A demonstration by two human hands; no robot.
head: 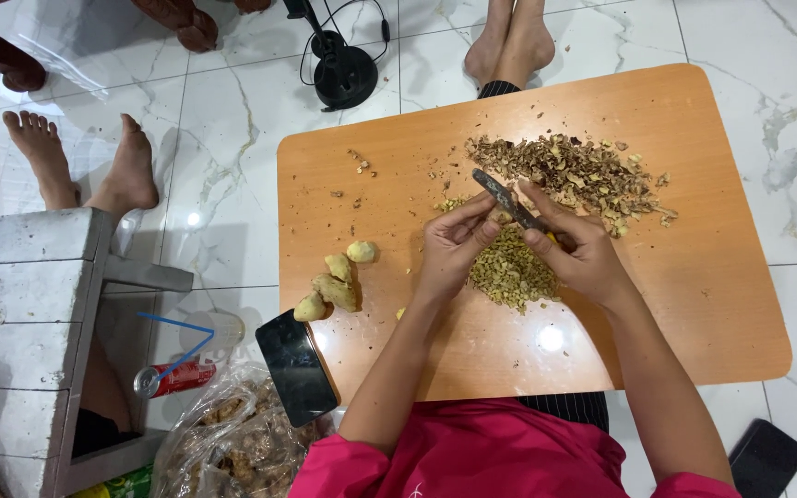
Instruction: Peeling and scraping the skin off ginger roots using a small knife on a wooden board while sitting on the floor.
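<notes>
Wooden board [694,304]: orange-brown, rounded corners, lying on a white marble-veined floor [786,111]; its near edge is covered by the person's pink sleeves.
Left hand [454,244]: fingers curled together, pinching a small piece of ginger [502,218]; most of the piece is hidden by the fingertips.
Right hand [583,254]: fingers clamped on a knife [506,198]; handle hidden in the palm, dark blade resting against the pinched piece.
Peel pile [574,171]: brown scraps, just beyond the hands.
Chopped pile [509,272]: pale bits, partly hidden under both hands.
Whole ginger pieces [334,286]: near the board's left edge.
Dark phone [295,367]: overhangs the board's near-left corner.
Room: grey stool [39,304], red can with blue straw [175,378], plastic bag [232,443] cut off at the frame's bottom edge; another person's bare feet [80,161] on the floor.
</notes>
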